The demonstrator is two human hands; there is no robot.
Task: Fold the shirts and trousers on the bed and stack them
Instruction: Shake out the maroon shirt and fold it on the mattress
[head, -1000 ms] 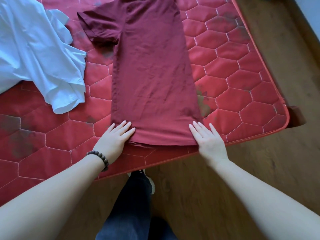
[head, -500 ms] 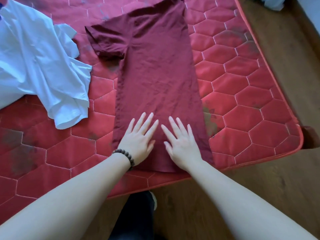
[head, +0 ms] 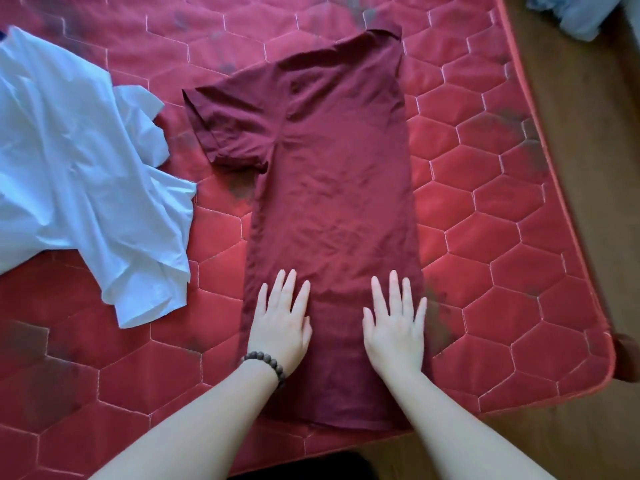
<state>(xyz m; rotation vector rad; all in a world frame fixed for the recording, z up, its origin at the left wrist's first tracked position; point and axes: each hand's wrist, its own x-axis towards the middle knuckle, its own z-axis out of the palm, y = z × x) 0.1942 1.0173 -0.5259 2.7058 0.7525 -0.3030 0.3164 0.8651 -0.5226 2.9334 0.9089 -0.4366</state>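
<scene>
You get soft, even daylight across the whole scene, bright without harsh glare. Shadows are faint, only thin dark lines under cloth edges and beneath the forearms near you. The white shirt (head: 79, 181) at the left is close to overexposed. Wide-angle bending curves the bed edge (head: 554, 216) at the right, and the far corners look slightly soft.

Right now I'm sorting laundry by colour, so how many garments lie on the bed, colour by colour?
Dark red short-sleeved shirt, half folded lengthwise: 1
White crumpled shirt: 1
Total: 2 on the red quilted mattress.
</scene>
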